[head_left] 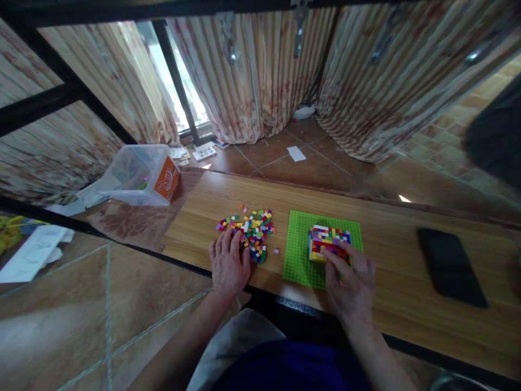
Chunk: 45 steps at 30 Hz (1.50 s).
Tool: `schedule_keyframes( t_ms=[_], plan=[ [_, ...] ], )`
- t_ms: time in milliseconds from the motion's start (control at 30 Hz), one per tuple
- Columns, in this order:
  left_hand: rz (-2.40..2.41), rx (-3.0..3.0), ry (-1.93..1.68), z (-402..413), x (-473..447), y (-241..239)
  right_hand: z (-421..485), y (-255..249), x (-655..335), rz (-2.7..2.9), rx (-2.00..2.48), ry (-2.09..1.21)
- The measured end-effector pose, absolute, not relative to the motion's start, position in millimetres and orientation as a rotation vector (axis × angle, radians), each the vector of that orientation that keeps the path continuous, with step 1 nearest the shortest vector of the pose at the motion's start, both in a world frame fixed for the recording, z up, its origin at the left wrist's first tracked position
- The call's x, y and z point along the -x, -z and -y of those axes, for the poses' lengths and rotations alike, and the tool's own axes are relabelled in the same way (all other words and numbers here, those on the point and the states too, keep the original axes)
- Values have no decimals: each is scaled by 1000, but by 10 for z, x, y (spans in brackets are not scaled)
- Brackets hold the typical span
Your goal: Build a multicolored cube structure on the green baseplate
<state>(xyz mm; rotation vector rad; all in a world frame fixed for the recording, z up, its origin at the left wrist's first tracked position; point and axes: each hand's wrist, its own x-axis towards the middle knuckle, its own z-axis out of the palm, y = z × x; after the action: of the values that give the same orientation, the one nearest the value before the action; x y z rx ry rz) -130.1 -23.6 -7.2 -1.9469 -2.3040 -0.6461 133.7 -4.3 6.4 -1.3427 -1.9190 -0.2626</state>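
Hands among the bricks.
Left hand (228, 266) lies flat and open, loose bricks (252, 231) at one o'clock; right hand (350, 279) touches the brick block (328, 241) at eleven o'clock, grip unclear.

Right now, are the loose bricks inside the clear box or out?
Out: the loose bricks lie heaped on the table by the left hand.

bare forearms (368, 347), dark blue top (293, 369), grey trousers (234, 339)

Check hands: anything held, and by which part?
Right hand fingers touch the brick block at its near edge; grip unclear. Left hand lies flat on loose bricks, holding nothing.
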Motion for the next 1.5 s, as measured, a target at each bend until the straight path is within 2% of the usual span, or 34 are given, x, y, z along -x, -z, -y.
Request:
schedule_keyframes(
  t_ms=[333,733,933,1200,1500],
  plan=[
    [2322,1951,657,243,1282,41,28,36,-1362,1902,1304,266],
    [2312,1956,681,237,1286,57,244,-277,-1024,1831,1265,11],
    [2321,1953,654,240,1284,47,188,-86,-524,1985,1245,-217],
    [2300,1964,667,239,1299,63,-79,154,-344,2128,1380,-170],
    [2272,1976,718,211,1315,66,134,-101,-521,1918,1320,-375]
  ],
)
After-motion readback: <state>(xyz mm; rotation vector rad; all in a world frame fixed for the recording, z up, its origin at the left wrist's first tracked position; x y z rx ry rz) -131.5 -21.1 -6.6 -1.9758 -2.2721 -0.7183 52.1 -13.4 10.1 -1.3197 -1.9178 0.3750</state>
